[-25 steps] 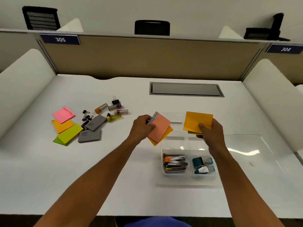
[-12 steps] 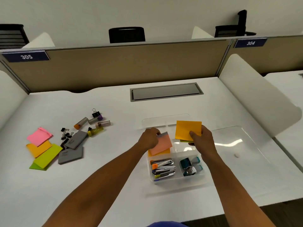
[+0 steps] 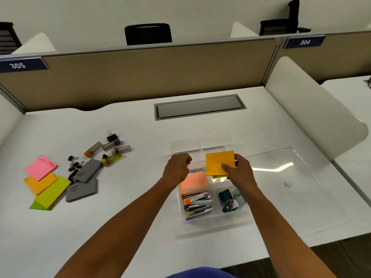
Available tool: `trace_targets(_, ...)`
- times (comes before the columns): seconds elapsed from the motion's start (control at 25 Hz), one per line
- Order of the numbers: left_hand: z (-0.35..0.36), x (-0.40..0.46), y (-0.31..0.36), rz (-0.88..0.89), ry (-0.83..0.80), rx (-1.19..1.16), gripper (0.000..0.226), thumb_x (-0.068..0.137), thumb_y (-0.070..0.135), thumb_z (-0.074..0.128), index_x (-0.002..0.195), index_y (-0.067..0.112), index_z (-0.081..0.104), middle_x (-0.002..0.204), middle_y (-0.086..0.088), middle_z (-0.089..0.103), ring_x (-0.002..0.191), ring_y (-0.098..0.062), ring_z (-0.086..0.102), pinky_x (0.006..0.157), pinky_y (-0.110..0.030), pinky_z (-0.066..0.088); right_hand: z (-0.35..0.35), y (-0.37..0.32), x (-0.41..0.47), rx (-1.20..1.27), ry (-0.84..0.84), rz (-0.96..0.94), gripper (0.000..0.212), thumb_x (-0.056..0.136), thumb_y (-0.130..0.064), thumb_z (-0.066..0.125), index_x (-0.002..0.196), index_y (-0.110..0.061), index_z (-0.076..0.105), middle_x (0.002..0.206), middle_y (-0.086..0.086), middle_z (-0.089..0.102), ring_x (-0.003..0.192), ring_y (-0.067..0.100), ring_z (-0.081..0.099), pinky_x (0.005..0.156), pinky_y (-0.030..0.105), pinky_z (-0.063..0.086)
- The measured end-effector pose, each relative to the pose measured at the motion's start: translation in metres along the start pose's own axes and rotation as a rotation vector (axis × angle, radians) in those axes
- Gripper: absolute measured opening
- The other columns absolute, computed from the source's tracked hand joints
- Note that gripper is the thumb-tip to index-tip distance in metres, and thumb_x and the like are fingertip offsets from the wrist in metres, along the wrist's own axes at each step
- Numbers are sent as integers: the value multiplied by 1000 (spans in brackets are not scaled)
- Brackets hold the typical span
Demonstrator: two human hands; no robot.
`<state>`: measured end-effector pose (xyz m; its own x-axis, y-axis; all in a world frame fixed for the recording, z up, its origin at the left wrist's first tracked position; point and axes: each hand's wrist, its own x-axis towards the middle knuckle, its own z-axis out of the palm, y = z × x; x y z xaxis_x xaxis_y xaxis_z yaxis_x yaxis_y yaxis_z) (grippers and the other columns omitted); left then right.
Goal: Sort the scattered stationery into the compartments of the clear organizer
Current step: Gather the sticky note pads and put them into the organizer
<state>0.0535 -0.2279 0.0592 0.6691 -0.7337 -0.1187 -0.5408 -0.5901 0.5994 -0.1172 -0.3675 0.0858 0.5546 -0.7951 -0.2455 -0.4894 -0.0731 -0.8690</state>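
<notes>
Clear organizer [image 3: 210, 217] on the white table [image 3: 140, 227], taken here as the landmark. Right hand [image 3: 240, 171] above its right middle part, thumb and fingers pinching an orange sticky pad [image 3: 219, 162], with a green pad edge [image 3: 219, 176] showing just under it; pad held flat above the organizer's right-hand middle compartment. Left hand [image 3: 177, 169] over the organizer's left side, fingers curled in, nothing visibly gripped; whether the fingertips touch anything cannot be told. Just below that hand, a salmon sticky pad [image 3: 195, 180] lying in the left middle compartment, with an orange edge beneath it. In the front left compartment, a heap of staplers [image 3: 197, 203]; in the front right one, teal tape dispensers [image 3: 228, 199]. Back compartments, beyond both hands, showing only clear plastic. Clear lid [image 3: 281, 177] lying flat on the table just right of the organizer.

Well to the left of the organizer, unsorted items: pink sticky pad [image 3: 40, 166], orange sticky notes [image 3: 40, 183], lime sticky pad [image 3: 53, 192] overlapping one another; two grey erasers [image 3: 84, 181]; small black binder clips [image 3: 75, 164]; several short capped tubes [image 3: 109, 149] and one larger binder clip [image 3: 111, 136]. Beyond the organizer, a grey cable hatch [image 3: 198, 107] set into the table.
</notes>
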Motion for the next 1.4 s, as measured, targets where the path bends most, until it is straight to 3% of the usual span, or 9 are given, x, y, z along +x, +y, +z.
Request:
trace_targets(0.12, -8, -5, 0, -142, -29, -321, 25, 94, 15, 57, 117, 9, 64, 109, -7, 70, 93, -18, 67, 86, -35, 55, 13, -3, 0, -4, -54, -9, 48, 89, -19, 71, 133, -14, 53, 123, 8, 63, 107, 27, 62, 94, 50, 53)
trace_targets(0.24, -12, -12, -1, -248, -91, -494, 29, 93, 13, 57, 122, 6, 59, 102, -8, 70, 82, -15, 69, 69, -25, 56, 28, -9, 0, -9, -108, -1, 53, 88, -18, 71, 137, -15, 50, 130, 11, 59, 112, 30, 60, 93, 52, 54)
trace_targets(0.48, -18, -26, -5, -261, -78, -449, 29, 91, 9, 60, 119, 6, 61, 97, -11, 71, 78, -14, 69, 66, -21, 55, 51, -17, 4, -184, -189, 21, 62, 85, -10, 70, 140, -12, 42, 132, 14, 51, 113, 35, 55, 84, 52, 57)
trace_targets(0.68, -27, -35, -14, -228, 29, -436, 24, 92, 10, 59, 115, 8, 64, 102, -10, 71, 78, -13, 69, 67, -21, 55, 70, -27, 2, -237, -234, 75, 44, 83, 2, 62, 125, -8, 54, 111, 14, 58, 88, 27, 56, 75, 53, 60)
trace_targets(0.84, -34, -38, -16, -208, 111, -468, 21, 93, 9, 57, 111, 11, 66, 103, -7, 72, 79, -9, 67, 67, -17, 52, 77, -36, -2, -273, -289, 113, 72, 83, 5, 57, 148, -14, 32, 120, 14, 54, 91, 28, 60, 69, 38, 60)
trace_targets(1.0, -38, -45, -25, -227, 156, -459, 21, 94, 9, 54, 109, 13, 68, 103, -2, 73, 87, -9, 65, 76, -19, 49, 81, -36, -10, -640, -341, -18, 86, 84, 4, 54, 156, -9, 7, 116, 19, 62, 100, 32, 63, 67, 31, 47)
trace_targets(1.12, -40, -54, -37, -254, 212, -455, 19, 93, 13, 57, 107, 15, 70, 100, 3, 73, 92, -6, 63, 80, -18, 45, 83, -34, -14, -837, -290, -108, 90, 86, 2, 56, 155, -5, -2, 112, 18, 64, 97, 29, 65, 71, 31, 50)
trace_targets(1.24, -43, -65, -51, -294, 241, -478, 20, 93, 11, 56, 104, 18, 71, 98, 5, 73, 91, -4, 61, 74, -14, 43, 83, -36, -14, -1003, -231, -201, 84, 89, 0, 55, 155, -2, 3, 120, 19, 62, 106, 32, 63, 84, 36, 53)
trace_targets(1.4, -53, -81, -67, -334, 271, -511, 19, 92, 11, 57, 102, 20, 71, 97, 7, 72, 92, -4, 61, 71, -13, 43, 85, -55, -17, -1133, -132, -272, 84, 89, -9, 62, 155, -11, 12, 116, 11, 64, 100, 28, 65, 74, 34, 52)
